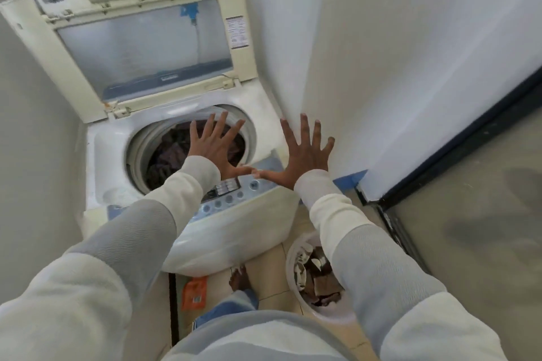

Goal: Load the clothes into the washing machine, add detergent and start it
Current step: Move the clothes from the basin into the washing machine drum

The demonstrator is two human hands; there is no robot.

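Washer (234,237) in a corner, lid (140,47) up against the back wall; dark clothes (173,149) piled in the drum. Left hand (215,149) flat above the drum mouth, fingers spread, holding nothing; right hand (305,152) likewise splayed and bare, over the washer's right rim by the wall; thumb tips nearly meet above the panel (231,193). Basket (293,267) on the floor right of the washer, more garments in it; orange packet (193,293) on the floor at the washer's foot, label unreadable.
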